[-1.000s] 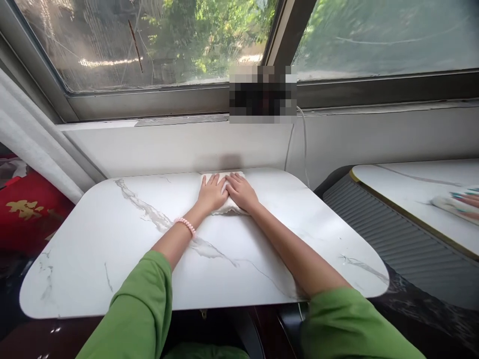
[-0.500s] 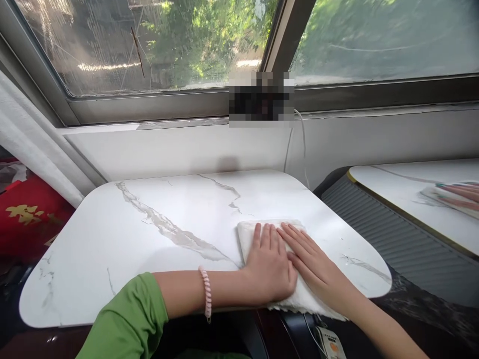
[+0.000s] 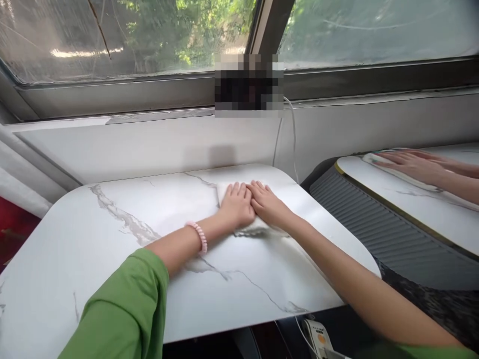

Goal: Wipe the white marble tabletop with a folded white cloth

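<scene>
Both of my hands lie flat on a folded white cloth (image 3: 258,228) on the white marble-patterned table (image 3: 209,319). My left hand (image 3: 238,203), with a pink coiled band at its wrist, presses on the cloth's left part, fingers stretched away from me. Right beside it, my right hand (image 3: 270,203) rests on the cloth with its fingers extended, the fingertips touching or nearly touching those of the left. Much of the cloth is hidden beneath the two hands. It lies toward the table's far edge, close to the wall.
A second marble-patterned table (image 3: 407,194) stands at the right, where another person's hands (image 3: 419,167) press on a white cloth. Ahead are a window sill and a pixelated dark object (image 3: 247,89) with a hanging cable (image 3: 293,134). A white device (image 3: 317,335) sits below the front edge.
My hands and the cloth have slid forward, from the near edge toward the far side of the table. The other person's hands have come further into view. The camera view has shifted slightly.
</scene>
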Available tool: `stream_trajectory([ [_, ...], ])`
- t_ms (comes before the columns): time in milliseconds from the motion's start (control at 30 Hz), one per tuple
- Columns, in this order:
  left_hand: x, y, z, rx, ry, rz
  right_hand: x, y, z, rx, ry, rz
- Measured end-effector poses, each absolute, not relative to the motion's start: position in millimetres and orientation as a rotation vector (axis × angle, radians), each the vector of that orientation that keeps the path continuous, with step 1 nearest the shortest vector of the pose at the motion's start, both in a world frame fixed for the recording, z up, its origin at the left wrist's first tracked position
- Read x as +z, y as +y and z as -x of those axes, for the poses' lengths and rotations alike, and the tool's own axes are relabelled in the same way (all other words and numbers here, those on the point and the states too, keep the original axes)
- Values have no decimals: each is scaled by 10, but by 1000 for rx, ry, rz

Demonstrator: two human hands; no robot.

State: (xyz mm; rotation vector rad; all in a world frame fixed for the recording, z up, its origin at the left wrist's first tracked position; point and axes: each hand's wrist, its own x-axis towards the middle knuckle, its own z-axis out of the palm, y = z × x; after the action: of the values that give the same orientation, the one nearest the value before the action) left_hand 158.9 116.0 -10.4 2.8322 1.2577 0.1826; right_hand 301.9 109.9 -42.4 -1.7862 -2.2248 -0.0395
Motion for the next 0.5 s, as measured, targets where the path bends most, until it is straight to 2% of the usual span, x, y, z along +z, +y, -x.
stream_trajectory([
  [233,-162,1981,-1554,411,1588,-2712,-308,1914,-2756,-72,-2035,1758],
  [500,-191,1725,-1620,401,1613,-2690,-330,1682,-2892,-49,-2162,1733],
])
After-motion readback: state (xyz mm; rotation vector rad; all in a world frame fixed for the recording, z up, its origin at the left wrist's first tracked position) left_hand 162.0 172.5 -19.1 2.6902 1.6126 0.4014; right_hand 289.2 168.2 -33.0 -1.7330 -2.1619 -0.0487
